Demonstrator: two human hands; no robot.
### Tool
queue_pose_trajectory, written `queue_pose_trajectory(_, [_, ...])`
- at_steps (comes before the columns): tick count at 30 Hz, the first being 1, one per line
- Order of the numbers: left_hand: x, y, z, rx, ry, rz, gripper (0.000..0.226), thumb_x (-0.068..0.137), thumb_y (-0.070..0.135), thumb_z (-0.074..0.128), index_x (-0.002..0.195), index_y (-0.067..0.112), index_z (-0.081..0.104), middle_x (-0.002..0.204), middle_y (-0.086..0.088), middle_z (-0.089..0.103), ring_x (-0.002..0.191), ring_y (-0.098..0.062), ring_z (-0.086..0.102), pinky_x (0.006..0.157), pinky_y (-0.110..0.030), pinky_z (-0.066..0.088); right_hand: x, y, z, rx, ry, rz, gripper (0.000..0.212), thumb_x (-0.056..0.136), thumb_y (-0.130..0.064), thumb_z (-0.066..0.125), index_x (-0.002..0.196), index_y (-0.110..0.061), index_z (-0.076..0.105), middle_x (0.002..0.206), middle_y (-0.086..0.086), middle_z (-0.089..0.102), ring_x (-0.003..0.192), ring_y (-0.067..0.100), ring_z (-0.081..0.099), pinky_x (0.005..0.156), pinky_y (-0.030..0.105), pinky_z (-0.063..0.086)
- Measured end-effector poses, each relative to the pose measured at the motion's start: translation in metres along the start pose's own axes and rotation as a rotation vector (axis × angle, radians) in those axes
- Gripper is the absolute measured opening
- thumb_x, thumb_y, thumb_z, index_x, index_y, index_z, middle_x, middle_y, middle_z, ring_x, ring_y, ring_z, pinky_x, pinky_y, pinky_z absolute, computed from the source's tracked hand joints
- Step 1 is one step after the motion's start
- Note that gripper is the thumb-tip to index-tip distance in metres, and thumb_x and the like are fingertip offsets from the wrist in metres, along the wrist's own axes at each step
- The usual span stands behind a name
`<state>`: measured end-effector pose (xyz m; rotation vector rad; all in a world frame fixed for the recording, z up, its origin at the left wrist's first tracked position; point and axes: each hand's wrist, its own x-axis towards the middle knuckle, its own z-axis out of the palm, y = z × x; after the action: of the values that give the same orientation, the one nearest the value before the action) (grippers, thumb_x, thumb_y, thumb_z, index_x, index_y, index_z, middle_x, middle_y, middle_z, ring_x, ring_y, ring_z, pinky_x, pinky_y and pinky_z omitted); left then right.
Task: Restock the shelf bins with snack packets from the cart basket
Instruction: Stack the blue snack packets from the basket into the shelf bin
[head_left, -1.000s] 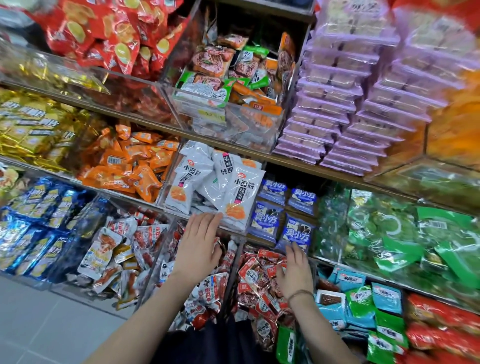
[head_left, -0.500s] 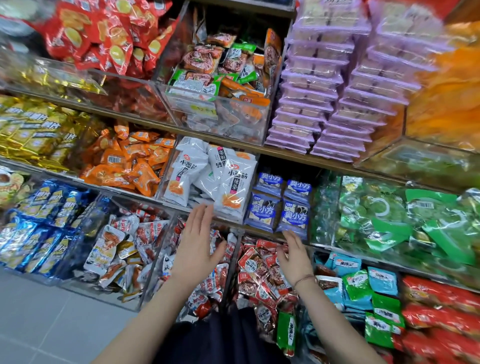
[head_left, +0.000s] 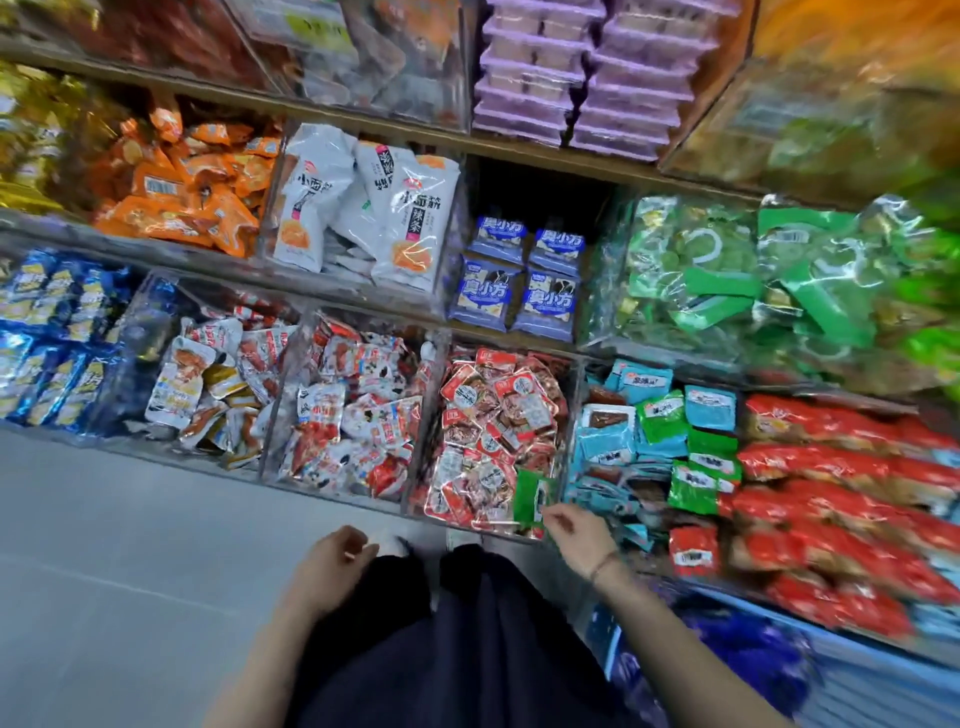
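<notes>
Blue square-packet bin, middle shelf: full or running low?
Running low: only four blue packets show, at the front, with dark bare space behind them. Any underneath are hidden.

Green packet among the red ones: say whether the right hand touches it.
Cannot tell. Head view: fingertips of the right hand reach the green packet at its lower corner, but blur hides contact.

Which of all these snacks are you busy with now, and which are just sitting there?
In the job:
right hand, close by the green packet
red packets around it in that bin
left hand, holding nothing

Just sitting there:
white bags
purple trays
orange packets
shiny blue packets
big green bags
</notes>
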<state>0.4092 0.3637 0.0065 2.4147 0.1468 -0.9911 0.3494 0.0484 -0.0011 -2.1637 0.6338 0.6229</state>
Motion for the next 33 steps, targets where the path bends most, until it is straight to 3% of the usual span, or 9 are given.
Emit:
queue_pose_trajectory(7, [-0.03,-0.043,0.026,0.134,-0.115,-0.073,0.014,0.093,0.032,0.055,0.09,0.018,0.057,0.098,-0.003,0.067,0.092,-0.021,0.059,0.076,-0.025,0.042,-0.063,0.042,0.024,0.071,0.207,-0.048,0.017,0.089,-0.01,0.057,0.101,-0.008,0.069,0.096,0.003,0.069,0.08,0.01,0.058,0.069,0.007,0.035])
queue_pose_trajectory(12, [-0.065,-0.061,0.057,0.211,-0.196,0.0,0.016,0.094,0.029,0.051,0.081,0.02,0.053,0.098,-0.006,0.065,0.094,-0.023,0.06,0.073,-0.025,0.04,-0.115,0.088,0.057,0.146,0.246,0.057,0.014,0.088,-0.006,0.057,0.097,-0.006,0.068,0.093,0.013,0.071,0.086,0.027,0.066,0.081,0.033,0.049])
queue_pose_trajectory(15, [-0.091,-0.07,0.079,0.276,-0.256,0.072,0.023,0.096,0.024,0.048,0.074,0.02,0.049,0.101,-0.006,0.063,0.094,-0.022,0.059,0.076,-0.026,0.039,-0.158,0.124,0.073,0.192,0.302,0.17,0.013,0.086,-0.003,0.058,0.095,-0.003,0.069,0.092,0.015,0.071,0.082,0.022,0.064,0.074,0.023,0.044])
queue_pose_trajectory(18, [-0.117,-0.075,0.106,0.31,-0.301,0.107,0.028,0.095,0.022,0.047,0.067,0.017,0.043,0.091,-0.004,0.059,0.082,-0.019,0.054,0.07,-0.028,0.036,-0.2,0.163,0.084,0.22,0.299,0.278,0.014,0.086,-0.002,0.058,0.096,-0.002,0.069,0.091,0.017,0.07,0.082,0.022,0.064,0.076,0.027,0.044])
queue_pose_trajectory(20, [-0.131,-0.074,0.123,0.331,-0.322,0.13,0.03,0.095,0.022,0.047,0.065,0.022,0.041,0.093,-0.005,0.06,0.084,-0.021,0.055,0.069,-0.028,0.035,-0.223,0.185,0.086,0.23,0.309,0.322,0.014,0.088,-0.003,0.057,0.096,0.0,0.068,0.091,0.014,0.067,0.086,0.021,0.062,0.074,0.024,0.041])
queue_pose_trajectory(24, [-0.15,-0.066,0.158,0.354,-0.367,0.171,0.025,0.095,0.022,0.047,0.071,0.023,0.046,0.103,-0.006,0.062,0.097,-0.023,0.059,0.071,-0.024,0.034,-0.253,0.229,0.075,0.207,0.334,0.412,0.016,0.09,-0.005,0.055,0.096,0.0,0.068,0.087,0.014,0.065,0.082,0.016,0.055,0.071,0.024,0.037])
queue_pose_trajectory(30, [-0.167,-0.025,0.215,0.345,-0.363,0.192,0.004,0.094,0.023,0.052,0.091,0.021,0.053,0.108,-0.006,0.067,0.101,-0.021,0.061,0.081,-0.023,0.04,-0.267,0.286,0.028,0.149,0.319,0.456,0.018,0.088,-0.007,0.057,0.1,-0.004,0.069,0.1,0.014,0.069,0.092,0.027,0.062,0.081,0.028,0.043])
queue_pose_trajectory(33, [-0.168,0.007,0.25,0.315,-0.305,0.191,0.011,0.094,0.024,0.05,0.104,0.019,0.052,0.11,-0.006,0.066,0.102,-0.023,0.06,0.083,-0.025,0.043,-0.262,0.317,0.004,0.137,0.273,0.46,0.018,0.085,-0.007,0.057,0.099,-0.009,0.069,0.096,0.012,0.071,0.083,0.023,0.062,0.077,0.026,0.046])
